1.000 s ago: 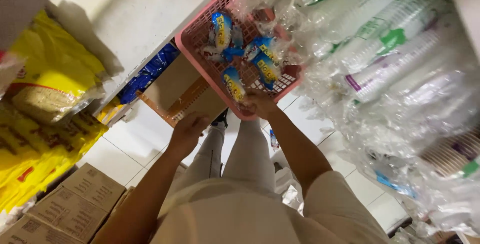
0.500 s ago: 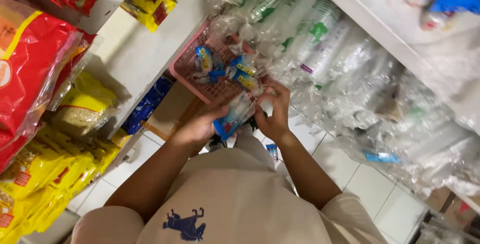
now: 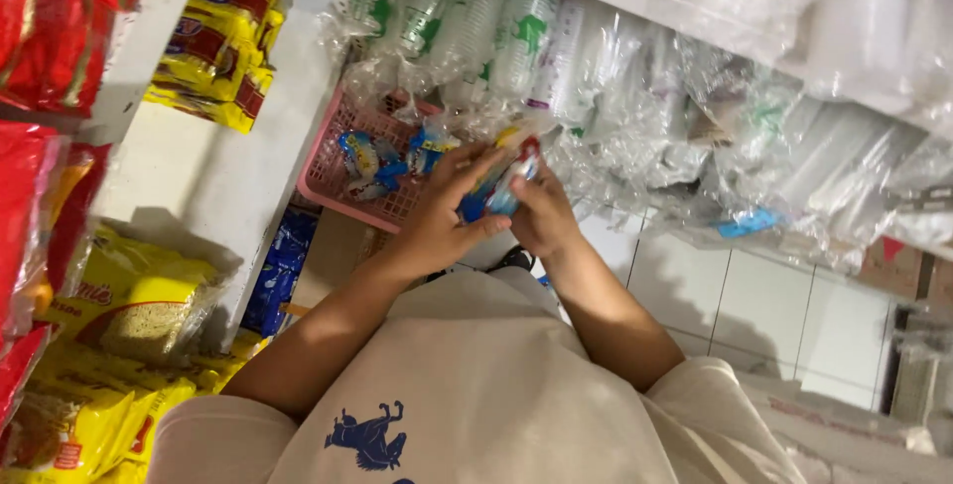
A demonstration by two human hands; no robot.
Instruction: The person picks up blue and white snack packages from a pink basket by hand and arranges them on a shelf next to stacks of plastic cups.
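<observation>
Both my hands hold one small blue, red and white packet [image 3: 502, 184] in front of my chest. My left hand [image 3: 439, 218] grips its lower end and my right hand [image 3: 542, 218] grips the side next to it. Just left of the hands, a pink plastic basket [image 3: 333, 178] sits on the shelf edge. It holds several similar small blue and yellow packets [image 3: 369, 158]. The packet in my hands is just outside the basket, near its right corner.
Stacks of plastic cups in clear bags [image 3: 516, 37] fill the shelf behind the hands. Yellow noodle packs [image 3: 129, 305], red bags [image 3: 40, 37] and blue packets [image 3: 280, 268] line the left shelves. White floor tiles [image 3: 754, 305] and a cardboard box [image 3: 893, 264] lie at the right.
My hands went from the basket's underside to holding a packet between them, now right of the basket. The view has swung, showing more of the left shelves.
</observation>
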